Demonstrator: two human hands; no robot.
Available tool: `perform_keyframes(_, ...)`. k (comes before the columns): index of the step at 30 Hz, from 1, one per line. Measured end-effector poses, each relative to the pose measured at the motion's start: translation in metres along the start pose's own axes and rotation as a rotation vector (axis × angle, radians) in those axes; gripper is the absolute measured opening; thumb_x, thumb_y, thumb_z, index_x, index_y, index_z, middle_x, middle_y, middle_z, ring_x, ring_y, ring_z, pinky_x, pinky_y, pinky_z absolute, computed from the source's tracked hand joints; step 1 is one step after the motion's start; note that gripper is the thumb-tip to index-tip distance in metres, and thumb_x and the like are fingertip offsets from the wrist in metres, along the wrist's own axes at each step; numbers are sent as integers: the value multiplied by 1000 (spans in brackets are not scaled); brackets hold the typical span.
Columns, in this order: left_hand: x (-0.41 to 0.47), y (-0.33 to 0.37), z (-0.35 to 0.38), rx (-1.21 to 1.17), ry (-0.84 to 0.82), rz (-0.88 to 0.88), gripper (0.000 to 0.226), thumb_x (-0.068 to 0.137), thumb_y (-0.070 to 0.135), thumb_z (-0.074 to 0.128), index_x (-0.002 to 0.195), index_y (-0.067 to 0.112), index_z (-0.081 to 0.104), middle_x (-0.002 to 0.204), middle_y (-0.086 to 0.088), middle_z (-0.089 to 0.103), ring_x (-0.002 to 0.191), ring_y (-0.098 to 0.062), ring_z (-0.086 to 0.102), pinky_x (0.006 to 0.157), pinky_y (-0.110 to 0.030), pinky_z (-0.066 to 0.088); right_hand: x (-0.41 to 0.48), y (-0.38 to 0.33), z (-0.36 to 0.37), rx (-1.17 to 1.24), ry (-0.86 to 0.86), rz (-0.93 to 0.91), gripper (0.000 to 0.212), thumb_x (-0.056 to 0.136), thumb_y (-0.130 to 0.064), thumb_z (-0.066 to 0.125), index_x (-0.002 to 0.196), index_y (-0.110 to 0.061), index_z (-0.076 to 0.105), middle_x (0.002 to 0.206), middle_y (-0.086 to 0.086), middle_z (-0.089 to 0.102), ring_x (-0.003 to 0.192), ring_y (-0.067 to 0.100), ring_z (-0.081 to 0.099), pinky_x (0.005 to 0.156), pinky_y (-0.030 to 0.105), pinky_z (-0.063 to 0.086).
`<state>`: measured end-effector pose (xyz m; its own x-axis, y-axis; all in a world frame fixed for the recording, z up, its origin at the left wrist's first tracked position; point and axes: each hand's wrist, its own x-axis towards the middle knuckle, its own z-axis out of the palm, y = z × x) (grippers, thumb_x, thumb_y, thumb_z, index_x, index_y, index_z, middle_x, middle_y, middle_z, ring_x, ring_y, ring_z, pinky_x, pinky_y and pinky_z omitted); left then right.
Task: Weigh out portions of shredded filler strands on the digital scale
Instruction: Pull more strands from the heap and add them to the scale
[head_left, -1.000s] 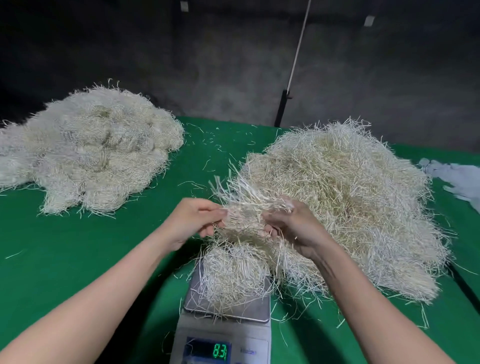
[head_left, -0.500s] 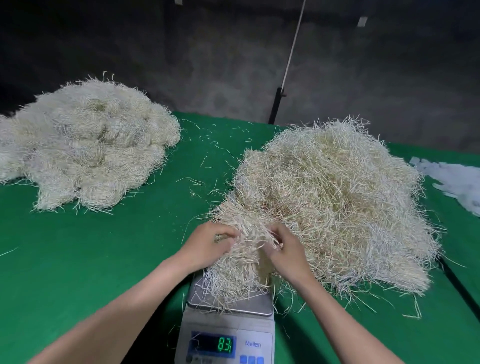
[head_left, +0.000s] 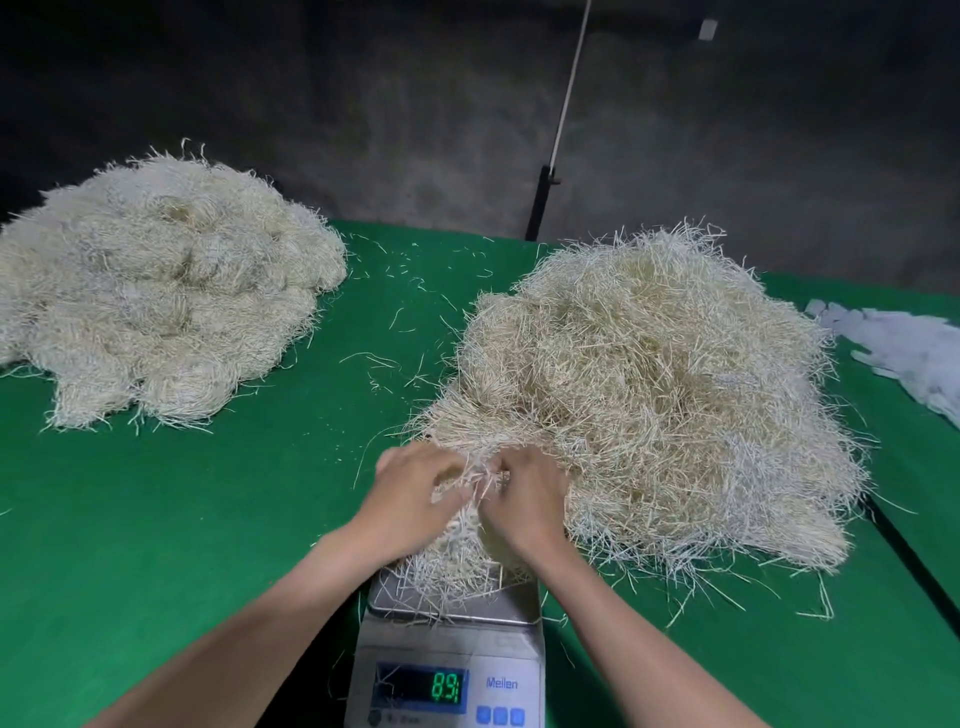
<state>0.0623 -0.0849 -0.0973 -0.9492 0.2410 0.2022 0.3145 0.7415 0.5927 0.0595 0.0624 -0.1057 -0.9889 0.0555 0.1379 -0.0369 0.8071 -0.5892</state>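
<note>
A silver digital scale (head_left: 452, 649) stands at the bottom centre, its green display reading 89 and a further digit. On its pan lies a small portion of pale shredded strands (head_left: 457, 566). My left hand (head_left: 415, 499) and my right hand (head_left: 524, 504) are side by side on top of this portion, fingers curled into the strands between them. A large loose heap of strands (head_left: 654, 395) rises just behind and to the right of the scale, touching the portion.
A second heap of bundled pale strands (head_left: 156, 301) lies at the far left on the green table cloth (head_left: 182, 519). White flat pieces (head_left: 909, 353) sit at the right edge. A thin pole (head_left: 561, 119) stands behind the table before a dark wall.
Both hands came down from chest height with a tuft of strands and now lie together on the portion on the scale. The reading rose from 83 to 89.
</note>
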Motion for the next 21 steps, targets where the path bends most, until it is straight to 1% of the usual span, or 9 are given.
perform_keyframes(2, -2, -9, 11, 98, -100, -33, 38, 89, 43, 56, 127, 36, 53, 126, 21, 52, 125, -5, 38, 108, -30, 12, 0, 6, 0, 16, -76, 63, 18, 84, -28, 63, 100, -28, 54, 116, -6, 48, 116, 13, 40, 107, 35, 27)
perform_keyframes(4, -5, -17, 19, 161, -155, -29, 38, 91, 46, 54, 128, 37, 53, 130, 20, 52, 128, -4, 35, 111, -33, 8, 0, 12, -7, 167, -111, 57, 30, 82, -26, 66, 107, -32, 51, 122, -9, 46, 116, 9, 39, 109, 37, 26)
perform_keyframes(6, -7, -19, 24, 191, -183, -19, 39, 92, 46, 51, 129, 35, 52, 134, 19, 50, 131, -5, 34, 114, -37, 6, 0, 16, -18, 311, -141, 36, 36, 81, -16, 67, 108, -34, 50, 122, -11, 47, 115, 7, 42, 104, 28, 29)
perform_keyframes(8, -9, -18, 24, 131, -142, -31, 40, 92, 43, 53, 130, 32, 53, 134, 19, 46, 130, -4, 33, 115, -36, 3, -1, 19, -30, 423, -207, 40, 41, 80, -8, 65, 108, -36, 51, 124, -14, 46, 121, 7, 42, 95, 18, 30)
perform_keyframes(9, -8, -17, 22, 75, -105, -36, 39, 91, 41, 55, 128, 30, 54, 130, 19, 45, 126, -3, 32, 115, -36, 3, -1, 22, -35, 467, -236, 48, 44, 81, -6, 63, 107, -38, 51, 127, -14, 46, 123, 7, 40, 97, 18, 30)
perform_keyframes(12, -6, -11, 9, -47, 4, -35, 35, 88, 35, 59, 123, 32, 56, 119, 22, 40, 104, 10, 21, 114, -35, 3, -1, 31, -51, 533, -269, 48, 50, 80, -5, 62, 106, -47, 51, 134, -16, 45, 127, 6, 37, 110, 38, 29)
perform_keyframes(14, -4, -8, -2, -90, 58, -34, 31, 88, 34, 61, 118, 39, 56, 121, 23, 43, 106, 13, 21, 112, -32, -1, -2, 35, -59, 589, -285, 34, 48, 79, -10, 64, 109, -47, 52, 133, -18, 47, 127, 6, 39, 110, 42, 30)
perform_keyframes(18, -1, -1, -20, -120, 131, -63, 23, 87, 37, 61, 110, 38, 61, 125, 18, 52, 121, -3, 36, 117, -40, 2, -2, 37, -68, 703, -255, -23, 35, 80, -26, 67, 111, -40, 56, 124, -22, 54, 119, -2, 47, 102, 30, 37)
perform_keyframes(21, 2, 4, -28, -83, 230, -52, 22, 86, 43, 58, 97, 29, 70, 111, 16, 62, 115, -10, 48, 115, -46, 7, -2, 35, -70, 736, -200, -36, 26, 83, -38, 57, 109, -39, 59, 119, -22, 58, 112, -7, 50, 90, 17, 38)
